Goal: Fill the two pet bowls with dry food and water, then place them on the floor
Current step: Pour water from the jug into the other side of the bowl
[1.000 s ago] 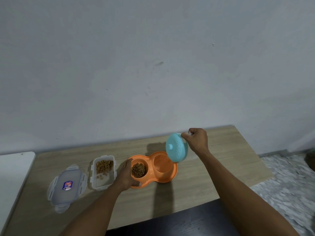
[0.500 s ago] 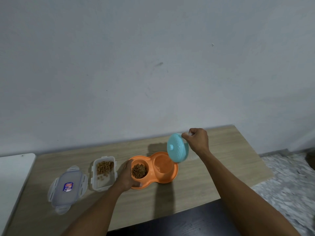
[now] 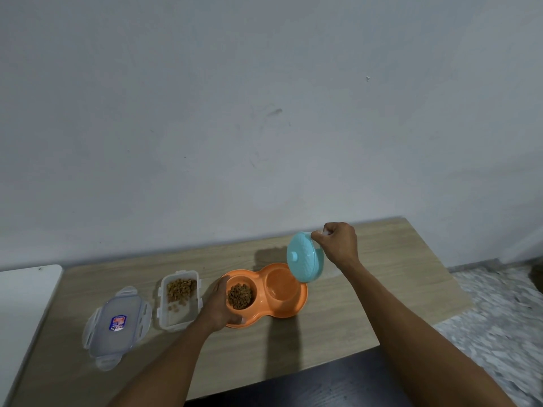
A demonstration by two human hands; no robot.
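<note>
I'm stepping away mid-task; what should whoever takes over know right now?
Left hand grips the orange double bowl by its left rim, on the table. Right hand holds a teal lidded container tilted over the right compartment.
Done: kibble fills the left compartment.
Left: finish the water (a little seems in), set the container down, move the bowl to the floor. Food box sits open, lid beside it.

Light wood-grain worktop (image 3: 405, 254), lower half of frame, set against a plain grey-white wall (image 3: 176, 83) with a dark smudge (image 3: 274, 112) near centre. White slab (image 3: 23, 304) at the left edge, beside the worktop. Dark surface (image 3: 323, 386) along the bottom edge. Clear clip-lock lid (image 3: 117, 321) with a blue-and-red label, flat on the worktop, lower left.
</note>
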